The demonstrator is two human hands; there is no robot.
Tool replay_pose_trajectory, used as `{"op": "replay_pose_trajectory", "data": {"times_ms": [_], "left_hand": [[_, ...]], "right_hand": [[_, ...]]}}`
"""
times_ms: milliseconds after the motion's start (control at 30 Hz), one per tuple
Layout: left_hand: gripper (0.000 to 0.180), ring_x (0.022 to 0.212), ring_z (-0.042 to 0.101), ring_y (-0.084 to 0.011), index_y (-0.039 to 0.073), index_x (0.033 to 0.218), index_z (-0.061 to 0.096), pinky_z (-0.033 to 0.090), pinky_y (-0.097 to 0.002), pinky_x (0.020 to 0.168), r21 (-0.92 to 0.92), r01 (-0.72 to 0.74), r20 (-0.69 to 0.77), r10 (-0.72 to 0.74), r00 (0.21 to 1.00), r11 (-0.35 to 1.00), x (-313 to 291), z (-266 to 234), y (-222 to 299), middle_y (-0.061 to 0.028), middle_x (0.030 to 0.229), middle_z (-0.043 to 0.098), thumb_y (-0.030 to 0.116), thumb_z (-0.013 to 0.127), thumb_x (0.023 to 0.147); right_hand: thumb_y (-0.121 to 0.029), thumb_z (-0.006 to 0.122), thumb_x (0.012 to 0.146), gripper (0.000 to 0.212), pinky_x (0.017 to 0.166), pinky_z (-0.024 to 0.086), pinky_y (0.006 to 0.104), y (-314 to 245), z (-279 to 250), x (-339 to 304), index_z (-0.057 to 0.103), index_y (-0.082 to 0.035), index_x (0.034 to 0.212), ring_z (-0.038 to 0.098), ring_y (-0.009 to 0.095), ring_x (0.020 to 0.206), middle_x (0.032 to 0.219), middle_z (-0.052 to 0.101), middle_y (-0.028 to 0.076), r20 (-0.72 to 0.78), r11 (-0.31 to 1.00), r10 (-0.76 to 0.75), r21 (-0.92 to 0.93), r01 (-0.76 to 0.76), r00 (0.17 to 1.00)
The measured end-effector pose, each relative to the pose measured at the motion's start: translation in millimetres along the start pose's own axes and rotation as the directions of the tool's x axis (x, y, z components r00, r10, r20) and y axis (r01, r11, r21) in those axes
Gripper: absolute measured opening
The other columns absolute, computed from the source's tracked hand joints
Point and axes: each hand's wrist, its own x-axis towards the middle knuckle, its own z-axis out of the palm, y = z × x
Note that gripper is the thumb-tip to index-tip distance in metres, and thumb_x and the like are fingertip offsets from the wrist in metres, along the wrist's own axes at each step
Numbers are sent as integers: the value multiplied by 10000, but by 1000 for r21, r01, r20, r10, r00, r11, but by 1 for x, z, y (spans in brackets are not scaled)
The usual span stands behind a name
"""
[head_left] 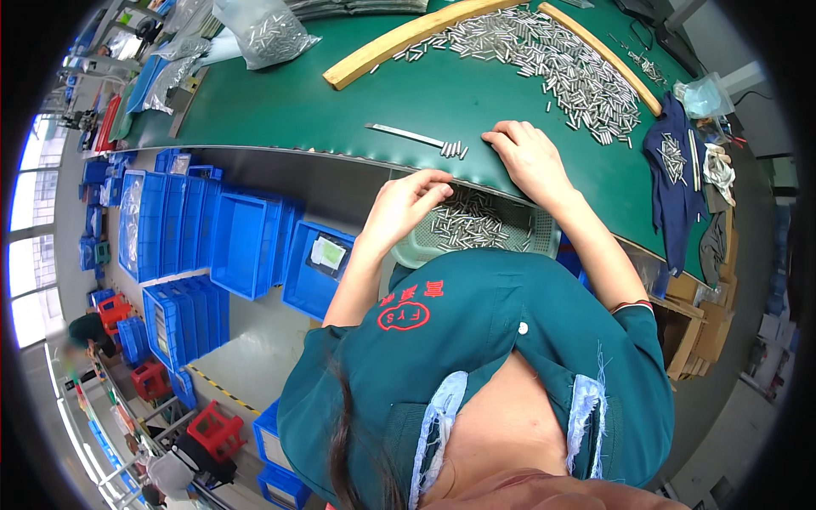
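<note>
At the table's front edge my left hand (410, 204) is closed, thumb and forefinger drawn close together; whatever lies between them, if anything, is hidden. My right hand (529, 161) rests on the green tabletop with fingers bent and slightly apart, and no held thing shows. Between the hands, a short row of small metal pins (454, 150) lies side by side at the end of a narrow metal strip (404, 133). Below the edge, in front of my body, a pale green basket (411, 252) holds many loose pins (472, 223).
Two wooden bars (399, 44) border a large heap of pins (544, 59) at the back. A clear bag of pins (270, 34) stands far left. Blue crates (246, 246) are stacked left below the table. Dark blue cloth (676, 204) with pins lies right.
</note>
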Motion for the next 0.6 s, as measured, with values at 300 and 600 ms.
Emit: {"op": "replay_pose_trajectory", "data": {"times_ms": [300,600], "left_hand": [[197,811,672,-117,4,1072,641,522,-247,735,-289,-221,-423,83,902,931,-3,-6,-19,-79,845,708,99,531,940],[210,791,651,-127,-36,1094,614,527,-252,740,-420,-150,-287,26,958,895,-2,11,-21,-103,877,683,93,510,964]], "right_hand": [[-277,624,874,308,798,494,354,-5,-5,12,605,-104,1128,593,257,942,1060,575,72,118,972,122,186,-143,985],[-360,689,807,350,715,517,369,-46,18,26,604,-93,1018,610,251,884,963,556,77,86,967,184,165,-196,979]]}}
